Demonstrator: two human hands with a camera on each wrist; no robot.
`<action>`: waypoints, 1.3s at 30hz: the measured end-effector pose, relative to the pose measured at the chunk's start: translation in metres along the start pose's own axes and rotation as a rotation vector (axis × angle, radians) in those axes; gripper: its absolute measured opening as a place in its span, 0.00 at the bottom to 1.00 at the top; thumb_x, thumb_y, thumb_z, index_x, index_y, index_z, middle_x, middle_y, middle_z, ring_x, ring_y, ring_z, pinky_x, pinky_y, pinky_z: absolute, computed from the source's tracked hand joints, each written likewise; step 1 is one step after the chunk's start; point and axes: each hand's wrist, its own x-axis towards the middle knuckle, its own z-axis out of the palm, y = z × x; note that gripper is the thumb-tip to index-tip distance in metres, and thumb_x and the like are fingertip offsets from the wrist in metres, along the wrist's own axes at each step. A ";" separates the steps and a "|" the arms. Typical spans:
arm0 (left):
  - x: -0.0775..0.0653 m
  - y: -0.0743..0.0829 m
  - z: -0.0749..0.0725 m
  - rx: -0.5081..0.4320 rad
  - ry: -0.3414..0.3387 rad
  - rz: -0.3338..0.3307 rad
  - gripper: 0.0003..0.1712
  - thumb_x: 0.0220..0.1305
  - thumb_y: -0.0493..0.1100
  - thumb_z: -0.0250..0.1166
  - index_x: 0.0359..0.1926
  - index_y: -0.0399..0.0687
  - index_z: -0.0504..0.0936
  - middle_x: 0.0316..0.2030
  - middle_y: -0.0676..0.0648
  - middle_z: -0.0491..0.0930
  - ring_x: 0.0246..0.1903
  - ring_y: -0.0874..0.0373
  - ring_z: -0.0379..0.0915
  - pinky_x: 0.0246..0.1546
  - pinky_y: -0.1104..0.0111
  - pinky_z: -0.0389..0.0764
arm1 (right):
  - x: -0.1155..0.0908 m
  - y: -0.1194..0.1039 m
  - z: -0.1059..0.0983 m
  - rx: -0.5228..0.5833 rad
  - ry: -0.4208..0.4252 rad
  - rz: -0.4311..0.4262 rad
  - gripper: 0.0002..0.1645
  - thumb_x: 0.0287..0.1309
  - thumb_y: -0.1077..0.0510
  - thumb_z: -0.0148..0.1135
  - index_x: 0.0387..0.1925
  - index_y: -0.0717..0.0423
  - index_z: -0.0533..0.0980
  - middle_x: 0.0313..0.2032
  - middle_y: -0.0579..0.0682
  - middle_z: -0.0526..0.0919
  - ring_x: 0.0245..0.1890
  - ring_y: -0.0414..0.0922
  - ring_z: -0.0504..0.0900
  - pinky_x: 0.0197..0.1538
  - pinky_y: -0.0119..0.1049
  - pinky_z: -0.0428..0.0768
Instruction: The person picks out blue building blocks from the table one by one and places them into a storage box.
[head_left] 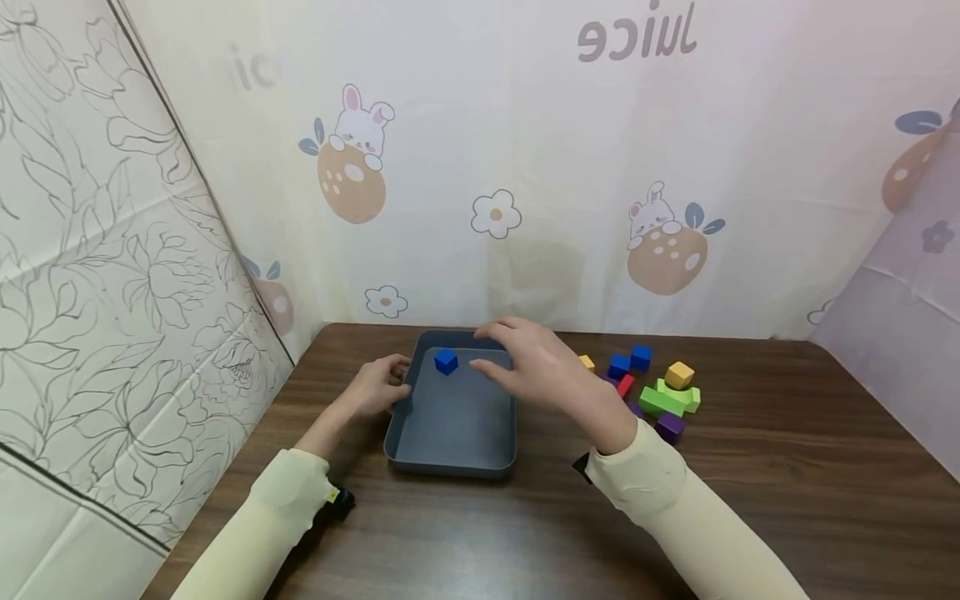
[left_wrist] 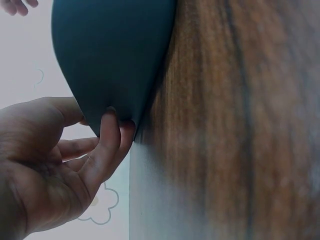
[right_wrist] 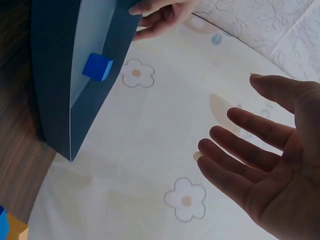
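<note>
A dark grey tray lies on the wooden table, with one blue cube inside toward its far left corner. At the tray's left wall, my left hand grips the rim. In the right wrist view, the left thumb laps over that rim while the other fingers stay outside. The left wrist view shows fingers against the tray's outer wall. My right hand hovers over the tray's far right side, thumb and fingers spread apart. Its palm and fingers hold nothing in the right wrist view.
Right of the tray lie loose blocks: two blue cubes, a yellow cube, green blocks, a red block and a purple block. My right forearm partly hides some. A patterned curtain hangs behind the table.
</note>
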 end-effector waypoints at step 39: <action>0.000 0.000 0.001 0.010 0.003 -0.001 0.29 0.70 0.32 0.63 0.71 0.33 0.72 0.52 0.35 0.83 0.36 0.53 0.85 0.29 0.61 0.90 | -0.041 0.081 -0.027 -0.053 -0.025 0.052 0.18 0.69 0.51 0.71 0.52 0.58 0.84 0.50 0.54 0.88 0.50 0.55 0.84 0.55 0.57 0.83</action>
